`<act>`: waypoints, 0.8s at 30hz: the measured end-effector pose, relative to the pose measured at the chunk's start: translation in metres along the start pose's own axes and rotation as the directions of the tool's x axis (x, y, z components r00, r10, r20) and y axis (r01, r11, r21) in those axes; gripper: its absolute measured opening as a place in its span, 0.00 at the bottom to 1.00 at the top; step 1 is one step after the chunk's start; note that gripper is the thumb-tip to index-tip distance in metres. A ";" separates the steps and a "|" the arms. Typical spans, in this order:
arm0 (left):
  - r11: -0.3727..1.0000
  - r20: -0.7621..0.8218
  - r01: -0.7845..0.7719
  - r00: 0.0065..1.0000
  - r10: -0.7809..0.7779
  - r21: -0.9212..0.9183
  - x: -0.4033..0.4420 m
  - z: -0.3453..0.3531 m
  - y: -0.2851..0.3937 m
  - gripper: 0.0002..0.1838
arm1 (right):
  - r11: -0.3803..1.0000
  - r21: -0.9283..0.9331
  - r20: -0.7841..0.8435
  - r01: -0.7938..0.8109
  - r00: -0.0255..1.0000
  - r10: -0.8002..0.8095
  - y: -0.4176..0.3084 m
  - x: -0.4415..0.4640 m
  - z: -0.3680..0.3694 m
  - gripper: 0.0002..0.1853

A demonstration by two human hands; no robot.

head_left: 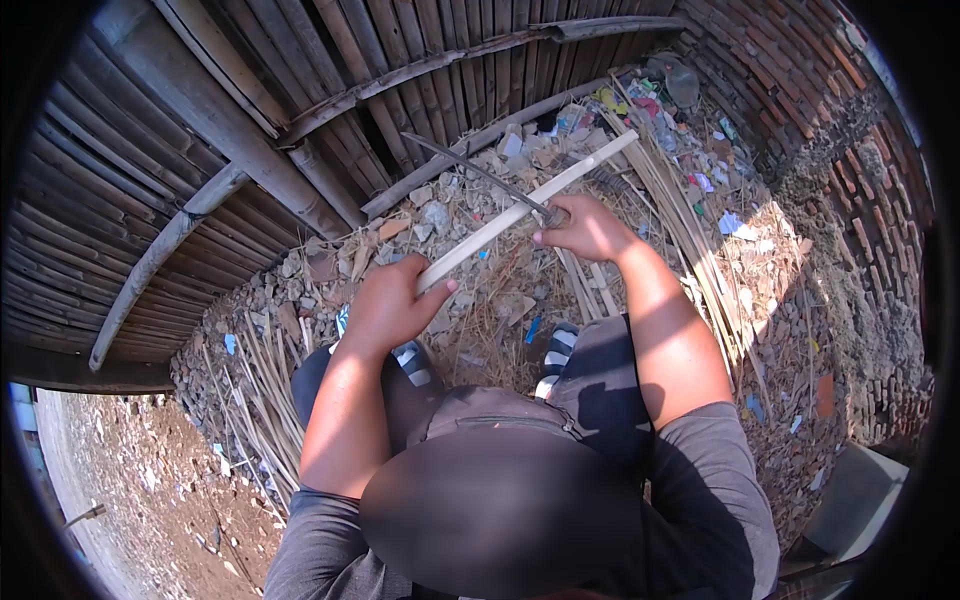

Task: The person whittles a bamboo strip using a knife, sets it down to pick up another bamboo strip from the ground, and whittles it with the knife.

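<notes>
A pale, flat wooden or bamboo strip [485,234] runs slantwise in front of my body, from lower left to upper right. My left hand [392,305] is closed round its lower end, with the thumb on top. In my right hand [588,228] is the handle of a long dark blade [470,167], which points to the upper left. The blade crosses the strip close to my right fingers, touching or nearly touching it. The far end of the strip sticks out past my right hand.
Thin bamboo strips lie on the right [690,235] and left [262,395]. Rubble and litter [430,215] cover the ground. A bamboo wall [110,180] stands ahead and left, a brick wall [870,200] right. A pale block [855,500] is at lower right.
</notes>
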State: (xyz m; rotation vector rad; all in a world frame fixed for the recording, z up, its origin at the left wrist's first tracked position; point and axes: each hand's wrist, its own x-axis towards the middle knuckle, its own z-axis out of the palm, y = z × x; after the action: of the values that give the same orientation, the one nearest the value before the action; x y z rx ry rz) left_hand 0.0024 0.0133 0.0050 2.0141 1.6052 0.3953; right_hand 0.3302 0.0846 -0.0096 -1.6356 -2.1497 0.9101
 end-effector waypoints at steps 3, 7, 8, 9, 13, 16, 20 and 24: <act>1.000 -0.017 0.006 1.000 -0.006 -0.005 -0.001 -0.001 0.000 0.27 | 1.000 -0.016 -0.038 0.017 0.999 -0.017 -0.002 -0.003 0.002 0.34; 0.999 -0.037 0.003 0.999 -0.005 -0.049 0.000 -0.001 -0.003 0.27 | 0.991 -0.132 -0.032 0.026 0.999 -0.030 -0.014 -0.006 0.001 0.32; 0.998 -0.045 -0.002 0.999 0.000 -0.056 0.000 -0.001 -0.004 0.27 | 0.987 -0.155 -0.020 0.040 0.999 -0.044 -0.017 -0.007 -0.001 0.31; 0.998 -0.052 -0.008 0.999 0.004 -0.064 0.000 -0.001 -0.005 0.27 | 0.989 -0.143 -0.024 0.028 0.999 -0.032 -0.017 -0.007 -0.002 0.31; 0.998 -0.073 -0.026 0.997 0.022 -0.062 0.000 -0.002 -0.005 0.27 | 1.000 -0.002 -0.090 0.018 0.996 -0.018 0.006 -0.003 -0.008 0.29; 0.998 -0.083 -0.030 0.996 0.025 -0.059 0.000 -0.001 -0.007 0.27 | 0.999 0.037 -0.147 0.035 0.989 -0.029 0.018 -0.003 -0.010 0.28; 0.997 -0.105 -0.058 0.993 0.052 -0.049 0.002 0.004 -0.010 0.25 | 0.994 -0.107 -0.136 0.002 0.991 -0.016 0.000 -0.008 -0.011 0.27; 0.998 -0.088 -0.029 0.996 0.023 -0.063 0.001 0.001 -0.005 0.28 | 0.972 -0.219 -0.091 0.079 0.991 -0.101 -0.022 -0.011 0.000 0.27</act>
State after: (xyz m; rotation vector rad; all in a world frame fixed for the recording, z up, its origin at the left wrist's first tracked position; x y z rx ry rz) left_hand -0.0010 0.0149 0.0014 1.9959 1.5988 0.5449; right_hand 0.3168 0.0703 0.0057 -1.6254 -2.2970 0.5716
